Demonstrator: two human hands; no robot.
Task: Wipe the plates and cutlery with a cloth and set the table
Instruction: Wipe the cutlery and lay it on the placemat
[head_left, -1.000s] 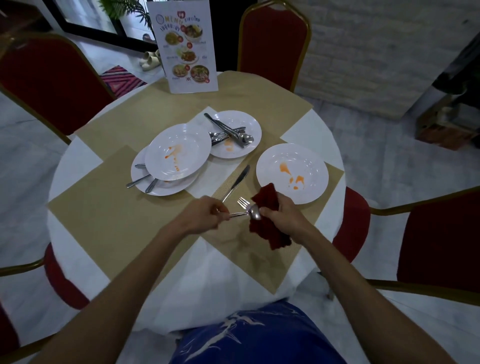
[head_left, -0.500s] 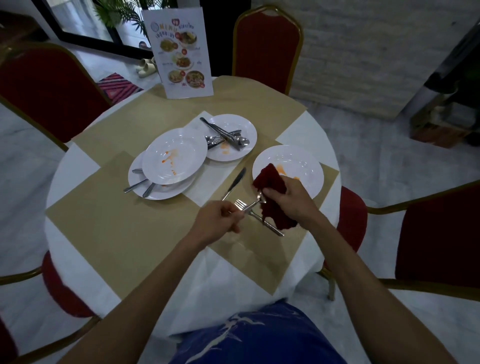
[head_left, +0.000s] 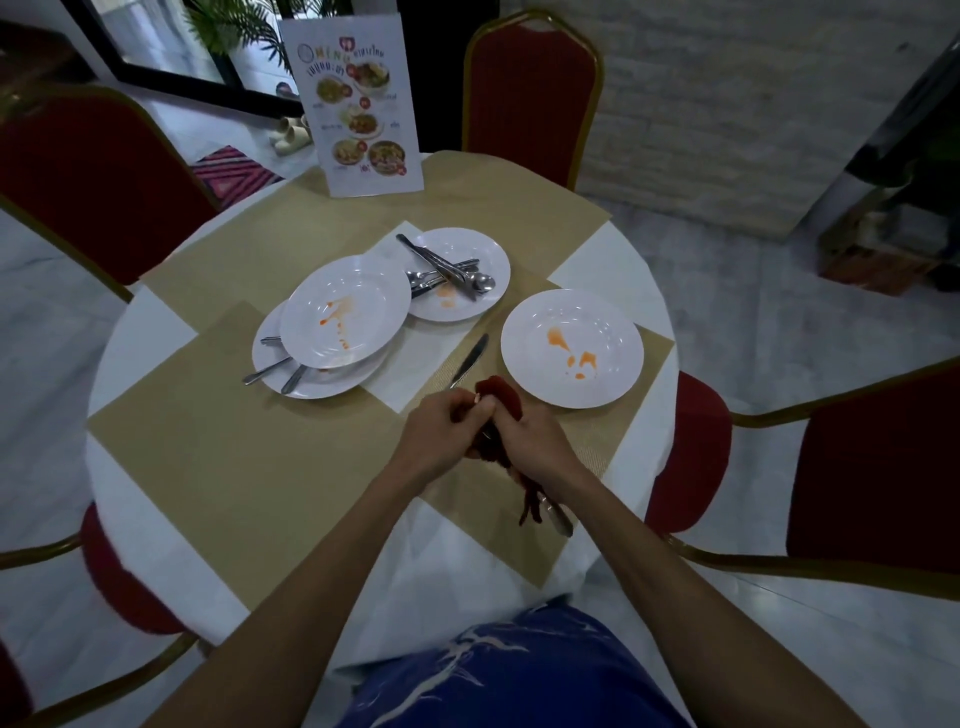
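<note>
Now both hands are closed together above the near right edge of the counter; half a second ago they were held slightly apart, with the tines of the fork exposed between them. The left hand is curled round the upper end of the fork, where only a metal tip is seen. The right hand is clenched round the dark red cloth, which is wrapped about the fork; its handle projects below the right wrist. Wiping of this piece is therefore judged to be under way. The knife lies just beyond the hands, and the stained plate beside it is not yet wiped. On the upright card at the far edge, "MENU" can be read; the smaller script cannot.
</note>
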